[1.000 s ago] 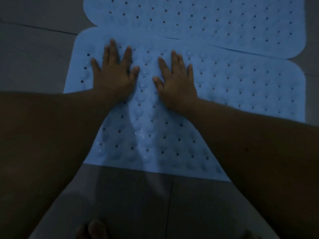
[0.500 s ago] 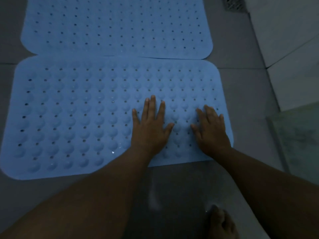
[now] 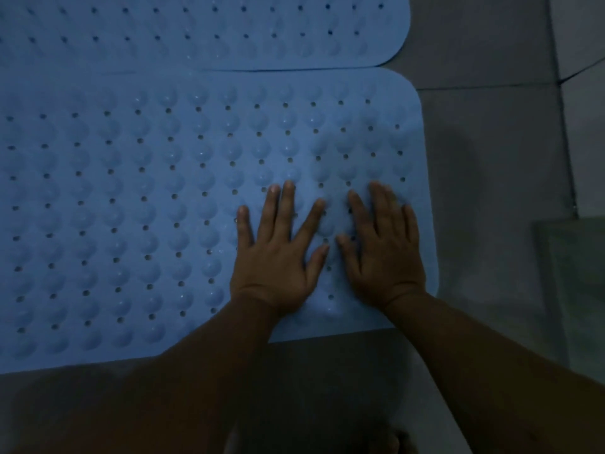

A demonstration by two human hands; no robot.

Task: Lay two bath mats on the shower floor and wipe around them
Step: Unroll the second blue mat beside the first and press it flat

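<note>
Two light blue bath mats with bumps and small drain holes lie flat on the grey shower floor. The near mat [image 3: 131, 208] fills the middle of the view, and the far mat [image 3: 196, 31] lies along its top edge, touching or slightly overlapping it. My left hand [image 3: 278, 253] rests palm down on the near mat's right part, fingers spread. My right hand [image 3: 383, 250] lies flat beside it, close to the mat's right edge. Neither hand holds anything.
Grey floor tiles [image 3: 491, 191] run along the right of the mats and in front of them. A paler raised ledge or wall base [image 3: 582, 44] stands at the far right. My toes [image 3: 401, 442] show at the bottom edge. The light is dim.
Both hands have moved from the near mat's left part to its right part, staying flat on it. The view has closed in on the mat's right end.
</note>
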